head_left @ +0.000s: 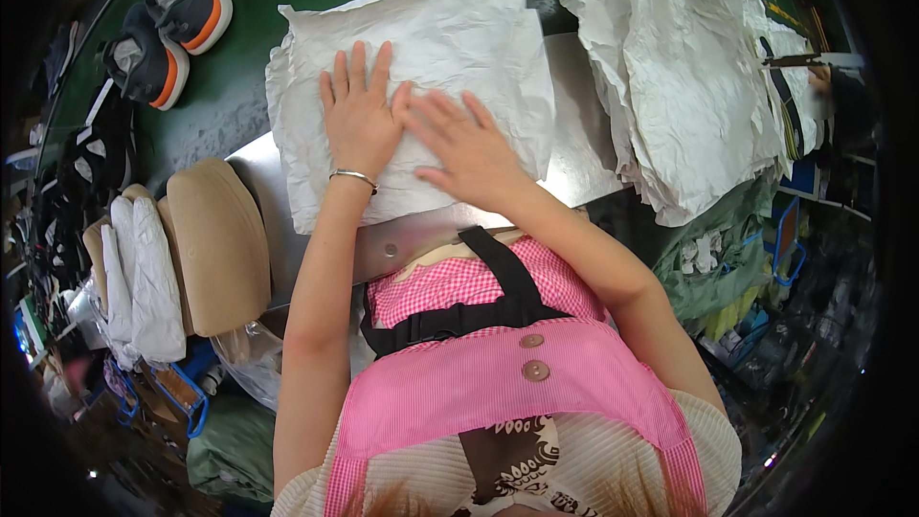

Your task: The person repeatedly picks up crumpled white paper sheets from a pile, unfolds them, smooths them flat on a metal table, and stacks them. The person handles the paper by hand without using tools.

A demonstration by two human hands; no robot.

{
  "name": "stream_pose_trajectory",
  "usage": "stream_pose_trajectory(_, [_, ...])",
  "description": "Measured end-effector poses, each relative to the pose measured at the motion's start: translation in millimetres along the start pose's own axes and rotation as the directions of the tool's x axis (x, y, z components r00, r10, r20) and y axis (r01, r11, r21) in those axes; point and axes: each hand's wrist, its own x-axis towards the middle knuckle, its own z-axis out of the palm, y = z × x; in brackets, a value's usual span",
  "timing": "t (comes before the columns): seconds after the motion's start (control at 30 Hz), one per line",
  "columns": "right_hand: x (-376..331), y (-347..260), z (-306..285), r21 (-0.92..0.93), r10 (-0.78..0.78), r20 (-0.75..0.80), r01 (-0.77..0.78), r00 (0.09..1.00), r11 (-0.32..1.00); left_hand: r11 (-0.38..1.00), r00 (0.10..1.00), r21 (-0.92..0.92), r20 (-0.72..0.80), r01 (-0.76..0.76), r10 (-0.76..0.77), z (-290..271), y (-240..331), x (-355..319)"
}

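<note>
Crinkled white paper sheets (459,29) lie flattened in front of me, partly over a shiny metal plate (584,120). My left hand (365,120) rests palm down on the paper, fingers spread and pointing away from me; a bangle circles its wrist. Beside it, my right hand (471,153) also lies on the paper, fingers stretched toward the left one, their tips close to or touching its thumb. Neither hand grips anything. What is under the sheets is hidden.
A thick stack of crumpled white paper (675,86) stands to the right. A pair of dark shoes (187,0) with orange-and-white soles sits far left on the green table (215,105). Nearer left are beige padded forms (215,244) and white wrapped pieces (144,278). A green sack (718,268) hangs lower right.
</note>
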Motion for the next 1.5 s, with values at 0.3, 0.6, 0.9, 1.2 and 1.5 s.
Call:
stream_pose_trajectory(0.3, [-74,63,-51,-0.18,0.382,-0.131,-0.401,0.915,0.898,1.0,1.0,0.026,0.017,0.014,-0.014,-2,4,0])
stream_pose_trajectory(0.6, [9,4,7,-0.092,0.056,-0.04,-0.059,0.998,0.994,0.999,0.999,-0.03,0.023,-0.034,0.034,-8,-7,-7])
stream_pose_trajectory(0.9, [6,5,1,-0.069,0.051,-0.038,-0.053,0.998,0.996,0.957,0.956,0.163,0.13,0.241,-0.263,-42,-97,-39])
stream_pose_trajectory(1.2, [-2,31,-21,-0.019,0.151,-0.329,-0.167,0.932,0.986,0.9,0.901,0.128,0.074,0.416,-0.427,-73,-62,-77])
stream_pose_trajectory(1.5, [17,45,-29,0.233,0.6,-0.145,-0.562,0.787,0.793,0.861,0.873,-0.149,0.115,0.486,-0.473,-84,-45,-85])
